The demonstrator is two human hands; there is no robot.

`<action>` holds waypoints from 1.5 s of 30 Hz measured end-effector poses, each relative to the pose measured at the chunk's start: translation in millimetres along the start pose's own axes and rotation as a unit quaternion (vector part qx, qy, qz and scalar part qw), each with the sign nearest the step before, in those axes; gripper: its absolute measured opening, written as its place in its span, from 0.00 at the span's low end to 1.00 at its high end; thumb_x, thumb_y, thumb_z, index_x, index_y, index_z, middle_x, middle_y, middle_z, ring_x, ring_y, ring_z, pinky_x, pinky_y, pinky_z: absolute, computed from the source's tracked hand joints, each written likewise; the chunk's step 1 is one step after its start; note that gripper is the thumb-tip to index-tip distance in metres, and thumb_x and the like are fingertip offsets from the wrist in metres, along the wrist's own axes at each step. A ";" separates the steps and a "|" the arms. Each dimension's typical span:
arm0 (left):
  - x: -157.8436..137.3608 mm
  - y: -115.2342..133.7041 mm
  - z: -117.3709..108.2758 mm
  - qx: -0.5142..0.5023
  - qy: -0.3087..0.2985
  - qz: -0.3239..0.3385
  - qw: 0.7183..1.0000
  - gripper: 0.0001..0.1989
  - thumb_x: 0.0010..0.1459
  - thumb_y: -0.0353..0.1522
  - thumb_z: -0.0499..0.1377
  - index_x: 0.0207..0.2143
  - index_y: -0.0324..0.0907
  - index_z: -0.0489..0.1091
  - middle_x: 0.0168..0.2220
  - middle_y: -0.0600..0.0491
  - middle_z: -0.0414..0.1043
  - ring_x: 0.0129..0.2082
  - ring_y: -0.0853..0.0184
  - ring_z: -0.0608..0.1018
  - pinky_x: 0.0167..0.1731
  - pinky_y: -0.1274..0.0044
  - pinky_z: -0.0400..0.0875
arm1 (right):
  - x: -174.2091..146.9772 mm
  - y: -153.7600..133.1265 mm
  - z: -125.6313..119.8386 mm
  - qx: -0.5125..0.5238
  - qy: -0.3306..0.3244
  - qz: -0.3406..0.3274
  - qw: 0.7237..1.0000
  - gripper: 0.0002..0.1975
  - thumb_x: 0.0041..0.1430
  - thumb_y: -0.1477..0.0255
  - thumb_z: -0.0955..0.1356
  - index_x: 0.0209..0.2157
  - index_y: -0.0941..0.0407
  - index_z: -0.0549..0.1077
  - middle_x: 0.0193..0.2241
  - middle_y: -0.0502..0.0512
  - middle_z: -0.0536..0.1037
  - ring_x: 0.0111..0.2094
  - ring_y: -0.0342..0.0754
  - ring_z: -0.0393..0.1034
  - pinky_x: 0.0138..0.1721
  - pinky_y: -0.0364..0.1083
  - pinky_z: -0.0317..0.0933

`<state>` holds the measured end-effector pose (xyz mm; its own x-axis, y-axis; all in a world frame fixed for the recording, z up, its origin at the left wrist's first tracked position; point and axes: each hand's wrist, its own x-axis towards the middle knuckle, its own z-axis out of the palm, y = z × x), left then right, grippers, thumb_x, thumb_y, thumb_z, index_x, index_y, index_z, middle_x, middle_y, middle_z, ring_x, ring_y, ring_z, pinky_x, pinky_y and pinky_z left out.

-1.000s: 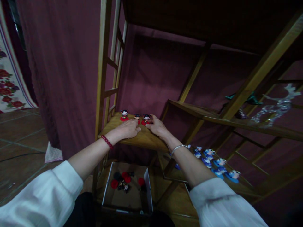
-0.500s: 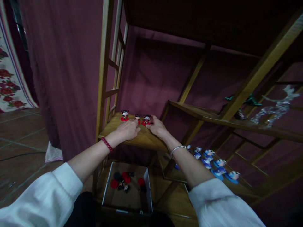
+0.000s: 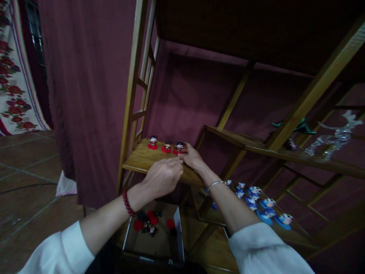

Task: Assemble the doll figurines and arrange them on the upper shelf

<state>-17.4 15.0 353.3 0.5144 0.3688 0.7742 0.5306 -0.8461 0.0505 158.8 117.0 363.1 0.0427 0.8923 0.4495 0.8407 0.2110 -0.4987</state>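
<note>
Three small figurines with black hair buns and round red bases stand in a row on a wooden shelf board: the left figurine (image 3: 153,141), the smaller middle figurine (image 3: 167,146) and the right figurine (image 3: 179,147). My right hand (image 3: 193,158) wraps its fingers and thumb around the right side of the right figurine. Just in front of the board's edge, my left hand (image 3: 164,176) is closed, knuckles up. Its fingertips reach the right hand's thumb, at the front of that figurine; anything in them is hidden.
Below stands an open box (image 3: 180,234) with several more red-based figurines (image 3: 152,217) lying in it. Several blue-based figurines (image 3: 267,203) occupy a lower shelf on the right. A clear deer ornament (image 3: 333,139) stands on the right shelf. Wooden posts (image 3: 136,95) frame the left side.
My left hand has moved off the middle figurine, right and toward me, to the right hand's fingertips. My right hand stays at the right figurine. The view has shifted slightly.
</note>
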 end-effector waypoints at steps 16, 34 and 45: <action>-68.3 41.7 45.3 -0.098 -0.035 0.042 0.994 0.06 0.56 0.26 0.50 0.32 0.40 0.66 0.33 0.51 0.72 0.36 0.68 0.73 0.34 0.77 0.71 | -1.9 -2.5 -0.9 0.073 -0.033 0.056 0.995 0.32 0.47 0.73 0.70 0.55 0.54 0.59 0.43 0.55 0.77 0.38 0.44 0.72 0.39 0.42 0.64; -55.0 23.7 -1.3 -0.115 0.181 0.040 0.976 0.08 0.53 0.25 0.52 0.35 0.40 0.68 0.36 0.47 0.75 0.37 0.66 0.75 0.38 0.73 0.73 | -17.3 -20.5 -19.1 0.000 0.053 0.028 0.998 0.25 0.49 0.69 0.68 0.51 0.55 0.63 0.44 0.57 0.76 0.36 0.46 0.73 0.41 0.46 0.64; -15.3 -35.1 -42.0 0.104 -0.017 -0.237 0.966 0.15 0.57 0.31 0.48 0.41 0.37 0.70 0.50 0.43 0.68 0.51 0.59 0.69 0.53 0.69 0.62 | -30.2 -39.5 -22.2 0.007 0.083 -0.096 0.992 0.08 0.53 0.72 0.63 0.34 0.56 0.73 0.27 0.51 0.77 0.28 0.42 0.71 0.32 0.41 0.63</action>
<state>-72.2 22.8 366.2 0.2006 0.7110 0.6740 0.8340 -0.4849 0.2633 136.2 72.9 385.6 -0.0285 0.7565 0.6533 0.8349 0.3775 -0.4006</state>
